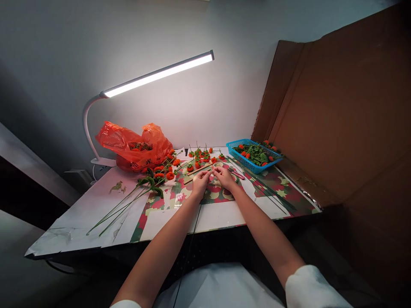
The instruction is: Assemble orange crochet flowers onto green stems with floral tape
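Both hands meet over the camouflage-patterned sheet [218, 196] at the middle of the table. My left hand [201, 182] pinches with its fingertips, and a thin dark stem or wire runs down from it past the table's front edge. My right hand [224, 177] is also closed in a pinch, almost touching the left; what lies between the fingertips is too small to make out. Just beyond them are small orange flowers [189, 167] with green bases, thin tan sticks [199, 169] and a roll of tape [218, 164]. Pink-handled scissors [237, 174] lie beside my right hand.
A red plastic bag [128, 149] of flowers stands at the back left, with long-stemmed orange flowers [159, 175] before it. A blue basket [257, 167] of flowers and green stems [257, 182] are on the right. A lamp [160, 73] arches above; cardboard [346, 107] stands at right.
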`<state>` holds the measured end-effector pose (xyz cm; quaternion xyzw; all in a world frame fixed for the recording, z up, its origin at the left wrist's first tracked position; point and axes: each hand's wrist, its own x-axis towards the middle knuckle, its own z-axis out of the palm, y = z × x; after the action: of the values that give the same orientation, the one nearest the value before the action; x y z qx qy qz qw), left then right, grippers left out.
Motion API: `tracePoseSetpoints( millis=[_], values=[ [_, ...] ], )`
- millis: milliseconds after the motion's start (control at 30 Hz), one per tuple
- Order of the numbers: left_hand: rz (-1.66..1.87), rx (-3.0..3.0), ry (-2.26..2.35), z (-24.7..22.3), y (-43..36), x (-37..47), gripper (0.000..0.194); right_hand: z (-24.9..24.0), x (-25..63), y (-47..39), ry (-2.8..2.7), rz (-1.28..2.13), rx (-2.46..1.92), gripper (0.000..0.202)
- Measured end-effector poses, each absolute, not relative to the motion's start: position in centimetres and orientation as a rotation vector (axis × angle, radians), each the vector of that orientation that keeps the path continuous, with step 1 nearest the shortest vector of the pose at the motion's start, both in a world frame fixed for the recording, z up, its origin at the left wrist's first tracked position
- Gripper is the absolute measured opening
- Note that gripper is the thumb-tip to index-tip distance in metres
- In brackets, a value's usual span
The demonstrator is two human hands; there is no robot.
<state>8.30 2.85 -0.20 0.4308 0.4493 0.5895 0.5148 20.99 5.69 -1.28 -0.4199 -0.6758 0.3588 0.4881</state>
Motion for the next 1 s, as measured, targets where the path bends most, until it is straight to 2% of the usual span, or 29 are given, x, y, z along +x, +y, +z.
tracePoseSetpoints(
  millis=[367, 600, 767, 1000],
  values=[
    [1.278, 0.823, 0.967, 0.1, 2.9, 7.4, 0.034, -0.7, 20.9, 5.3, -1.606, 0.974, -0.964, 0.029],
    [1.211, 0.827, 0.964, 0.0, 3.1, 7.1, 0.027, -0.9, 21.2, 5.7, -1.607, 1.052, -0.925, 0.029],
    [1.262, 0.786, 0.958, 0.1, 2.8, 7.3, 0.032, -0.6, 21.2, 5.6, -1.583, 1.089, -0.91, 0.029],
    [1.458, 1.049, 1.066, 0.4, 2.1, 8.3, 0.04, 0.5, 21.6, 5.2, -1.553, 1.241, -0.91, 0.03]
  ],
)
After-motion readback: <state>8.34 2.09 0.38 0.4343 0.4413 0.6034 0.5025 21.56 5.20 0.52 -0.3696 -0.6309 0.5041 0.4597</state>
